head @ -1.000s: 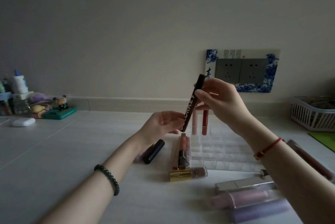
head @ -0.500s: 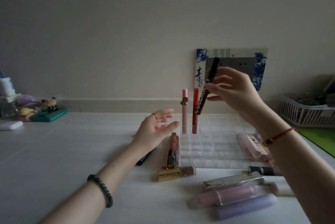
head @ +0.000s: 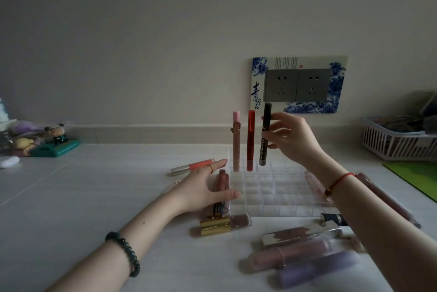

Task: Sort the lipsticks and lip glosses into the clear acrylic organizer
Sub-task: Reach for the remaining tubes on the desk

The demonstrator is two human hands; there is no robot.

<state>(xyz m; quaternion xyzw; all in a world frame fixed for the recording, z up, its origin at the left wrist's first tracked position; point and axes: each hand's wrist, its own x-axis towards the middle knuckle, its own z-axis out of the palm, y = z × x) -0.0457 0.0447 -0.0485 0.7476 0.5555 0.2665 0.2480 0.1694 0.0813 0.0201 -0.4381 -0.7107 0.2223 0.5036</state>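
Head view. A pale countertop (head: 94, 197) ran back to a plain wall carrying a blue-and-white socket plate (head: 298, 85). A white slatted basket (head: 397, 142) stood at the far right and a group of small figurines (head: 54, 138) at the far left.

The clear acrylic organizer (head: 272, 187), a grid of small compartments, lay flat at centre. Loose cosmetics lay around it:
- a lilac tube (head: 316, 268), a mauve tube (head: 290, 254) and a silver-cased tube (head: 300, 236) at the near right;
- a gold-capped lipstick (head: 222, 224) at the organizer's near left corner;
- a coral lip gloss (head: 194, 166) on the counter to its left.

The right hand (head: 290, 138) pinched a black tube (head: 266, 133) at mid-length between thumb and curled fingers. It held the tube upright with its lower end inside the back row. Whether the tube reached the compartment floor could not be told.

The left hand (head: 203, 187) was spread over the tubes just beside the organizer's left wall. Its fingers were extended and grasped nothing. Contact between the thumb and the wall could not be judged.

Two tubes stood upright in the back row: a pink tube (head: 236, 140) with a small charm in the left corner compartment, and a red tube (head: 250, 140) beside it. The black tube stood just right of the red one.
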